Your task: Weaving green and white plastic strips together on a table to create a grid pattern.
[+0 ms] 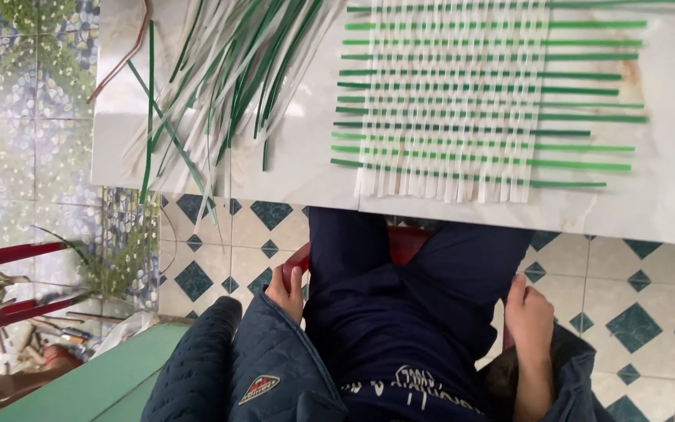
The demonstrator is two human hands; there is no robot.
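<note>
Both hands, the left hand [285, 291] and right hand [527, 316], are gripping the red seat [404, 244] edges by the thighs, while the light, floppy woven strip mat [462, 101] is lying flat on the worktop [298, 156], probably best lifted by its firmer woven middle.

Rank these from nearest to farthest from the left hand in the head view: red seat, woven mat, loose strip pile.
From the left hand:
1. Red seat, touching it, under the legs.
2. Woven mat, on the white table, upper right.
3. Loose strip pile, table's upper left.
</note>
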